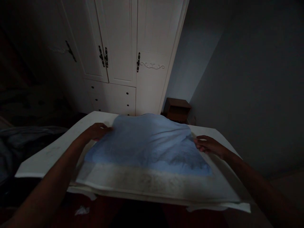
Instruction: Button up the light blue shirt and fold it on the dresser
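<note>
Lying nearest you, low in the frame's centre, one stained pale pad (pixel 133 182) bears one blue cloth (pixel 142 145) mid-frame. Your two hands touch its edges, left hand (pixel 101 130) left of centre, right hand (pixel 209 146) right; I cannot tell whether either is pinching. Beyond, upper left to centre, one white wardrobe (pixel 121 38) shows four dark door handles (pixel 138 62).

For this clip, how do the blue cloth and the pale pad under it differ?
Color: the blue cloth is light blue; the pale pad is off-white with dark smudges.
Surface: the cloth is creased toward the right; the pad's exposed near part looks flatter.
Extent: the pad reaches past the cloth's near edge.
Both lie over the white table.
</note>
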The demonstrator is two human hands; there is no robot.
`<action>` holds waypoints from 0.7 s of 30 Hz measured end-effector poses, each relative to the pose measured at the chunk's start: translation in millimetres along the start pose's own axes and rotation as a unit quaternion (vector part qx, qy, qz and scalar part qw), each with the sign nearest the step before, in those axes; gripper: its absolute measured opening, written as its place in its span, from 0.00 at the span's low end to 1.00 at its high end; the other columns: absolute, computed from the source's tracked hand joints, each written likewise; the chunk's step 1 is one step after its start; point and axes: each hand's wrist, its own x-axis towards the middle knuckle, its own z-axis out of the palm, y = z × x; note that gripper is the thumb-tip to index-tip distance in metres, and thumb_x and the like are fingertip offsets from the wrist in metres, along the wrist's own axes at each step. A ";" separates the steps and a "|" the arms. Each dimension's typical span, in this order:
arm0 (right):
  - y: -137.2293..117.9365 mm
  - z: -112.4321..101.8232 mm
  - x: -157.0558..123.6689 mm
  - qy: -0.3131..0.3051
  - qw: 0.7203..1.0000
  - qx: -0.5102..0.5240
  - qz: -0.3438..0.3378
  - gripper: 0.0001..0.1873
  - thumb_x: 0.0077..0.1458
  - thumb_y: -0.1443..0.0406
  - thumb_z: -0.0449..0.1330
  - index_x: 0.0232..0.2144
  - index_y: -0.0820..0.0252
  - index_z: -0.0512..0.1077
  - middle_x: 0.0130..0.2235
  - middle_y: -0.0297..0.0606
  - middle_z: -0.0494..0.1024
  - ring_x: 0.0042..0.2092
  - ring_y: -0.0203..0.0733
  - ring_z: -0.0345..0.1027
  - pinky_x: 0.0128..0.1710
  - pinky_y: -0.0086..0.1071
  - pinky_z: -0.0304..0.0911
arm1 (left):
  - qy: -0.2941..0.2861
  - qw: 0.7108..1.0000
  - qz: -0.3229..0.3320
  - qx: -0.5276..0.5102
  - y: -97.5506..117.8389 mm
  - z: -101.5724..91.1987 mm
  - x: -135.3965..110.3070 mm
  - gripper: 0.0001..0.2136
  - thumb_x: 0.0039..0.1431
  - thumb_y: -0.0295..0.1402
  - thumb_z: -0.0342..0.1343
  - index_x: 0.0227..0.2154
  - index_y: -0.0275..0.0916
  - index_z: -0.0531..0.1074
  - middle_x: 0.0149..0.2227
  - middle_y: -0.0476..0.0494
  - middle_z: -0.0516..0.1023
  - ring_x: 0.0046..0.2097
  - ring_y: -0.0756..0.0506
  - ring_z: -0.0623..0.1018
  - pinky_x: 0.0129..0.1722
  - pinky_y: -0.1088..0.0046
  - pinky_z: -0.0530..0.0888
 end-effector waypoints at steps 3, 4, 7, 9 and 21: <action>10.4 -1.1 -23.3 -0.016 0.997 -0.072 -0.004 0.37 0.41 0.55 0.71 0.52 0.61 0.65 0.29 0.39 0.79 0.27 0.39 0.70 0.22 0.28 0.56 | -0.018 0.997 0.014 0.077 -16.9 -7.1 -31.2 0.23 0.41 0.52 0.63 0.30 0.36 0.77 0.28 0.42 0.80 0.32 0.40 0.79 0.26 0.72 0.72; 14.3 -0.5 -28.9 -0.029 0.996 -0.082 -0.014 0.39 0.39 0.55 0.71 0.52 0.61 0.66 0.29 0.38 0.79 0.28 0.40 0.70 0.23 0.28 0.56 | -0.011 0.996 0.024 0.084 -22.2 -8.7 -40.0 0.23 0.41 0.52 0.62 0.31 0.36 0.77 0.30 0.41 0.81 0.34 0.39 0.80 0.28 0.72 0.72; 24.5 2.8 -40.5 -0.051 0.995 -0.067 -0.059 0.40 0.34 0.56 0.73 0.51 0.60 0.67 0.28 0.34 0.77 0.28 0.40 0.69 0.23 0.29 0.54 | 0.002 0.996 0.049 0.073 -35.4 -11.1 -59.6 0.23 0.41 0.51 0.60 0.34 0.38 0.77 0.34 0.42 0.82 0.37 0.40 0.80 0.32 0.73 0.72; 28.3 4.2 -46.3 -0.045 0.995 -0.045 -0.078 0.40 0.31 0.56 0.73 0.49 0.60 0.68 0.25 0.31 0.74 0.27 0.40 0.68 0.24 0.30 0.55 | 0.008 0.996 0.069 0.058 -41.3 -11.7 -67.3 0.22 0.40 0.49 0.59 0.35 0.39 0.77 0.34 0.44 0.82 0.37 0.41 0.80 0.32 0.73 0.72; 48.9 -6.4 -81.1 -0.012 0.997 -0.044 -0.068 0.40 0.30 0.48 0.72 0.47 0.58 0.72 0.34 0.43 0.81 0.38 0.54 0.75 0.37 0.41 0.68 | 0.067 0.995 0.067 -0.036 -57.3 -18.6 -103.4 0.23 0.36 0.54 0.57 0.32 0.43 0.75 0.30 0.47 0.83 0.38 0.39 0.80 0.35 0.71 0.74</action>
